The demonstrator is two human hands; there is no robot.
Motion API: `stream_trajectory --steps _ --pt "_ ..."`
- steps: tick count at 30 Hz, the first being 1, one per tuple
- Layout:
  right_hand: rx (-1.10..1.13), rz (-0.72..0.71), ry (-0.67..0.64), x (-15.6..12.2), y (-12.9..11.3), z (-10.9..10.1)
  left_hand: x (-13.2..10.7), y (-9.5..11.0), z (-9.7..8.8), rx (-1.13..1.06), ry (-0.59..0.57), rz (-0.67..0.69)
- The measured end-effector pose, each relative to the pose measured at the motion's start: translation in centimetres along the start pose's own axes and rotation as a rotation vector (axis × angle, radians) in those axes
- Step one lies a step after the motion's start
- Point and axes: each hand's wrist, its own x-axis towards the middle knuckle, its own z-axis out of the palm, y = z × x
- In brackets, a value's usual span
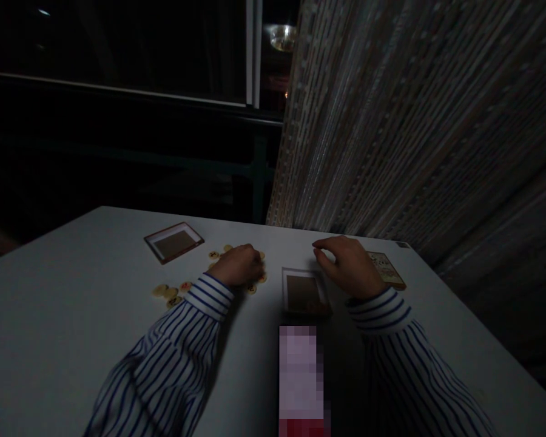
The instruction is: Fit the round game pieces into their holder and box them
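Item 1: round pieces (186, 286), pale, several marked with red or dark characters. Location: on the white desk (73, 303), some loose in a small group beside the left cuff, the rest scattered beneath and around the left hand (239, 265). Exact count not possible from my view; the light is dim and the hand covers part of the lot.

Handling, in my judgement: light, stiff, hard to damage; wood or plastic, I cannot say which. The flat faces probably slide easily on the smooth desk. I would take each by its rim, finger and thumb on opposite edges, or draw it across with a fingertip on top.

Item 2: left grip. Fingers curled downward among the pieces; whether one is held I cannot tell.

Item 3: right hand (348, 264). Its grip stands slightly parted, thumb and forefinger apart, nothing visible between them. Position: just beyond the right side of the near tray.

Item 4: near tray (304, 293), shallow, between the two forearms.

Item 5: far tray (175, 243), shallow, dark-rimmed, set askew towards the far left.

Item 6: printed box (386, 269), flat, partly hidden behind the right hand.

Item 7: string curtain (346, 121), hanging past the desk's far edge.
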Motion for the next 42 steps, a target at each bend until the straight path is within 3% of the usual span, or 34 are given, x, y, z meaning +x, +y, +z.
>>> stream_trajectory --steps 3,10,24,33,42 --pt "-0.003 -0.008 -0.065 0.6 -0.6 0.5 0.0 0.4 0.2 0.204 -0.16 0.085" --pt "-0.095 -0.026 -0.276 0.5 -0.7 1.4 -0.4 0.9 0.8 0.406 -0.215 0.072" --pt "-0.118 -0.05 -0.279 0.0 -0.2 0.8 -0.4 1.9 1.7 0.457 -0.351 0.026" --pt "-0.106 -0.05 -0.294 -0.1 -0.3 0.9 -0.3 1.7 1.9 0.439 -0.358 0.045" --pt "-0.101 -0.052 -0.29 -0.1 -0.2 0.9 -0.1 2.6 1.3 0.387 -0.209 0.102"
